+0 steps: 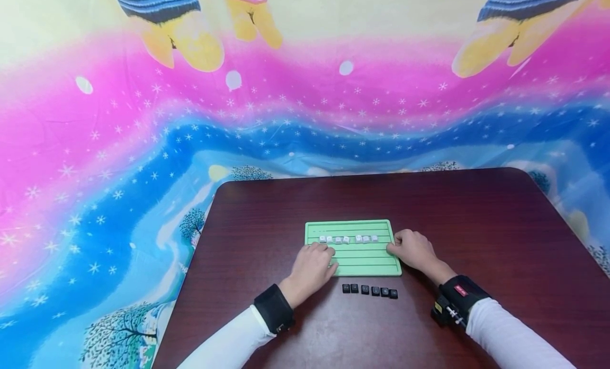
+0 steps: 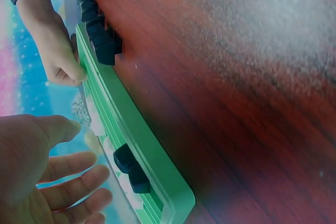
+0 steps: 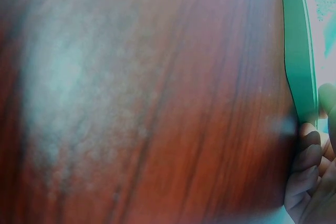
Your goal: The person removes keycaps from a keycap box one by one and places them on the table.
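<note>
I see the left hand [image 1: 312, 266] lying over the near left corner of a green grooved tray [image 1: 364, 260], its fingers spread and holding nothing; whether any of them touches the tray I cannot tell. The right hand [image 1: 414, 250] pinches the tray's right edge, so the tray sits between my two views of the hands, flat on the table. Two black keycaps [image 2: 137, 178] sit side by side at the tray's left end, just beside the left fingertips; the left wrist camera shows them to me, while from the head the hand hides them along with that corner. My right wrist view cuts off much of the right hand and catches only a strip of the tray's side. The tray's long axis runs left to right, its grooves parallel to the far edge, and a row of seven white keycaps [image 1: 359, 239] follows the same line across its far half, with a gap after the fourth from the left. Their legends are too small for me to read. Nearer, off the tray, six black keycaps [image 1: 365, 289] form a row slanting slightly nearer toward the right on the dark reddish-brown table [image 1: 452, 210]. Beyond hangs a pink-and-blue snowflake backdrop [image 1: 286, 104].
</note>
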Demonstrator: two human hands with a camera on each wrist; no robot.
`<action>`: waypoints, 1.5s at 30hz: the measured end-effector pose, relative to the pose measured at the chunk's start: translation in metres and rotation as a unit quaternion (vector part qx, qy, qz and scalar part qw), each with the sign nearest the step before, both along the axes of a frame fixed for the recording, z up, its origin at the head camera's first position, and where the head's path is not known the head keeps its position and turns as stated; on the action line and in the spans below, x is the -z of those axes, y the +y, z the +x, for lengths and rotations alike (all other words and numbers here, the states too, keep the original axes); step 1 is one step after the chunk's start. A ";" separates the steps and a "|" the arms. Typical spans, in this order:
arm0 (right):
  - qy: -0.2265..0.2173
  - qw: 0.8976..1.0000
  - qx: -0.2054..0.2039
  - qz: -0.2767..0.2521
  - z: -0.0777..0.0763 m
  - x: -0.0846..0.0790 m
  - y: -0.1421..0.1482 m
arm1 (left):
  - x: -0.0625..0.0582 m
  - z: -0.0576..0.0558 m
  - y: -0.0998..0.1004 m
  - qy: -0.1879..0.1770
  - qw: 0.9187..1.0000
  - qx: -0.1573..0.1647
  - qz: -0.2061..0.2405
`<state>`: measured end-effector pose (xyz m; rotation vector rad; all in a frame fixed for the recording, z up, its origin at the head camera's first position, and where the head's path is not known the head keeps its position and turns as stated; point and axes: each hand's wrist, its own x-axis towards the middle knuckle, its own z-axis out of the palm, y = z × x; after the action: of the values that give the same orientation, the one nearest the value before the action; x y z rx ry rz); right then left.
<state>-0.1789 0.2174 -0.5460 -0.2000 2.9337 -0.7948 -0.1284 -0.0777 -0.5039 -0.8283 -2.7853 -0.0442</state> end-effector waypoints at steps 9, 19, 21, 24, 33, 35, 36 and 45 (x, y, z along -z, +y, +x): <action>0.012 1.000 -0.003 0.001 -0.001 0.000 0.000 | 0.003 -0.006 -0.006 0.001 1.000 -0.006 0.014; 0.013 1.000 -0.003 -0.002 0.000 -0.002 0.000 | 0.007 -0.009 -0.012 -0.012 1.000 -0.010 0.000; 0.013 1.000 -0.003 -0.001 0.000 -0.002 0.000 | 0.007 -0.010 -0.012 -0.018 1.000 -0.012 -0.001; 0.012 1.000 -0.003 -0.001 0.001 -0.002 0.000 | 0.008 -0.010 -0.013 -0.028 0.999 -0.015 -0.002; 0.007 1.000 -0.002 -0.001 -0.001 -0.002 0.000 | 0.010 -0.012 -0.015 -0.036 0.999 -0.014 -0.006; 0.006 1.000 -0.002 -0.002 0.000 -0.002 -0.001 | 0.011 -0.012 -0.015 -0.039 0.999 -0.013 -0.008; 0.005 1.000 -0.002 -0.002 0.000 -0.002 -0.001 | 0.011 -0.012 -0.015 -0.041 0.999 -0.013 -0.009; 0.010 1.000 0.000 -0.002 0.001 -0.001 0.000 | 0.014 -0.011 -0.015 -0.052 0.998 -0.006 -0.017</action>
<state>-0.1776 0.2170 -0.5447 -0.2102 2.9509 -0.8024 -0.1399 -0.0929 -0.5181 -0.8409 -2.8953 -0.0377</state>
